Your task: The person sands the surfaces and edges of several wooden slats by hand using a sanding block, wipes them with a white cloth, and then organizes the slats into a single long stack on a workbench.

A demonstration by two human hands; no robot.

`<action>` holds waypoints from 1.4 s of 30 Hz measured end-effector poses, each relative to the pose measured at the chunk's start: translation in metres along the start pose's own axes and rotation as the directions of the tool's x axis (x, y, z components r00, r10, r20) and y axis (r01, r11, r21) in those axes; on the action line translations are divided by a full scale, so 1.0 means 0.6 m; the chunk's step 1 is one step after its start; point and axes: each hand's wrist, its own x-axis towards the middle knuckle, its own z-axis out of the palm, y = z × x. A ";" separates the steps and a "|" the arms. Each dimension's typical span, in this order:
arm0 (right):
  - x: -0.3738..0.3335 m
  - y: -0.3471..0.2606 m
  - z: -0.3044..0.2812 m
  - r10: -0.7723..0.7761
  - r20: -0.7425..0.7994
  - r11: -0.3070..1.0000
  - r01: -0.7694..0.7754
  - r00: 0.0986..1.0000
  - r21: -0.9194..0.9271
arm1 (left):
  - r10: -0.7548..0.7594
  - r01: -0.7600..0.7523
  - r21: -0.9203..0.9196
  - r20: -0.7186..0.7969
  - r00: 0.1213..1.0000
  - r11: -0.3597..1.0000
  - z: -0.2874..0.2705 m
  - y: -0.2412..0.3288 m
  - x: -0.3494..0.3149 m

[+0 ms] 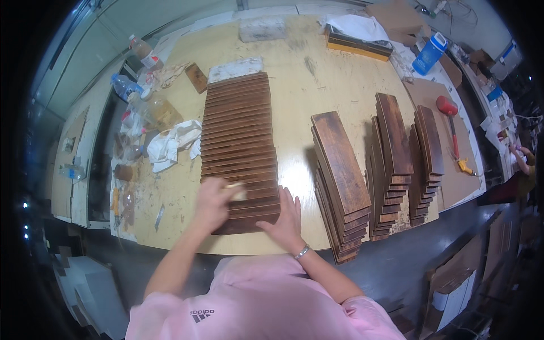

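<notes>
A long row of overlapping dark brown wooden boards (pixel 235 130) runs away from me down the middle of the table. My left hand (pixel 212 201) is closed around a small pale thing (pixel 238 194), a brush or pad smeared by motion, over the near boards. My right hand (pixel 286 222) rests at the right end of the nearest boards. Its fingers are spread and its thumb lies across the board's edge; nothing is held in it.
Stacks of brown boards (pixel 341 161) stand at the right, with a red-headed mallet (pixel 447 106) beyond. A white rag (pixel 173 144) and several bottles (pixel 158 110) line the left side. A blue bottle (pixel 430 54) stands far right; another person (pixel 524 164) is at the right edge.
</notes>
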 end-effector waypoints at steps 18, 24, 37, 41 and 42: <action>-0.002 0.010 0.009 -0.038 -0.023 0.999 0.039 0.999 0.017 | 0.278 -0.273 0.066 -0.089 0.957 0.960 0.027 0.110 0.134; -0.002 0.006 0.001 -0.040 -0.042 0.998 0.042 0.998 0.041 | 0.273 -0.265 0.090 -0.082 0.959 0.960 0.010 0.104 0.158; -0.002 0.006 0.003 -0.061 -0.075 0.996 0.066 0.995 0.064 | 0.137 -0.131 0.077 -0.084 0.987 0.988 0.020 0.044 0.119; -0.004 0.009 0.009 -0.046 -0.071 0.997 0.050 0.996 0.052 | 0.078 -0.091 -0.072 -0.162 0.984 0.993 0.024 0.081 0.102; -0.004 0.005 0.010 -0.047 -0.056 0.998 0.050 0.997 0.047 | 0.179 -0.190 -0.102 -0.107 0.978 0.977 0.032 0.095 0.100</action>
